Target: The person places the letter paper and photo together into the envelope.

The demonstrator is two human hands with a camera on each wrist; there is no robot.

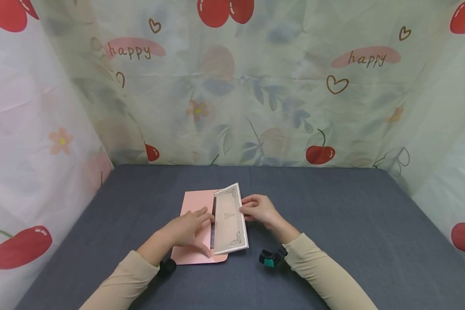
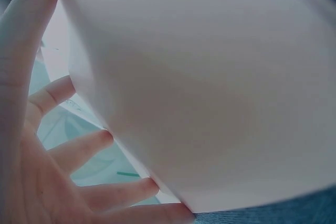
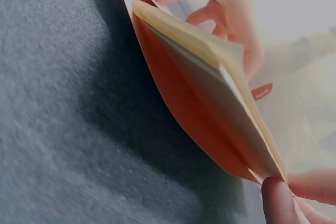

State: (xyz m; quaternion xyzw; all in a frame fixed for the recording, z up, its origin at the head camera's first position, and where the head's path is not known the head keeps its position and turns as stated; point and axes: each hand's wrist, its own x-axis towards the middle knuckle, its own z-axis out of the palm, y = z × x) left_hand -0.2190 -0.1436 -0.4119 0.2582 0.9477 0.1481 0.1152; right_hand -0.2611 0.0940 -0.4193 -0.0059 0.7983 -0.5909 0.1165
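While its long axis runs near to far, the white card with grey scrollwork stands tilted on its left edge against the right side of the pink envelope, which lies flat mid-table. My right hand pinches the card's raised right edge. My left hand lies flat on the envelope, fingers straight. Beneath is a grey cloth tabletop; cherry-print curtains surround it.

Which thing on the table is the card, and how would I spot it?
Look at the middle of the grey table, where a pink envelope lies flat. The card stands tilted along its right edge, between both hands. It alone is white with curly printed corners.
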